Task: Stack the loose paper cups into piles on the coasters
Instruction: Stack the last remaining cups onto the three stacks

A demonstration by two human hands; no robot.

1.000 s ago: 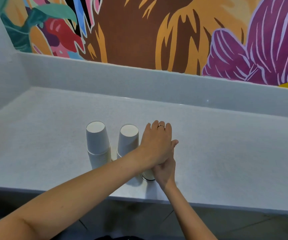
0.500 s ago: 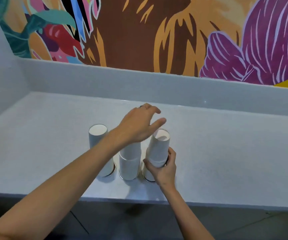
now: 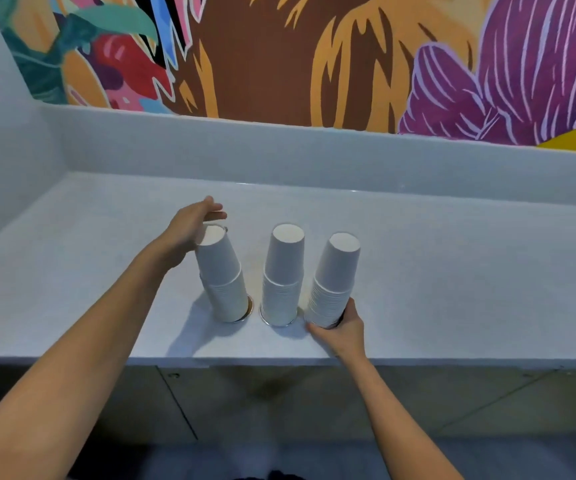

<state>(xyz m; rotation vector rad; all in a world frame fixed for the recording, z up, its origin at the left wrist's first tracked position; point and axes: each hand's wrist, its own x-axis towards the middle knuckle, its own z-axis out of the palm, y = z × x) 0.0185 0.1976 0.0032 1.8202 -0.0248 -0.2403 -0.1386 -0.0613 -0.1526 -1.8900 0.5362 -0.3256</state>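
Observation:
Three piles of white paper cups stand upside down in a row near the counter's front edge. The left pile [image 3: 222,277] leans left on a metal-rimmed coaster [image 3: 249,305]. My left hand [image 3: 191,227] cups its top, fingers curled over the far side. The middle pile [image 3: 283,275] stands free on its own coaster [image 3: 263,316]. My right hand [image 3: 343,329] grips the base of the right pile [image 3: 335,277], hiding whatever is under it.
The grey counter [image 3: 452,271] runs wide to both sides, with a low back ledge [image 3: 314,157] under a colourful mural. A side wall [image 3: 6,161] closes the left end. The counter's front edge [image 3: 452,362] lies just behind my right wrist.
My left hand lifted off the right pile, crossed over the middle pile and now cups the top of the left pile. My right hand stayed at the right pile's base.

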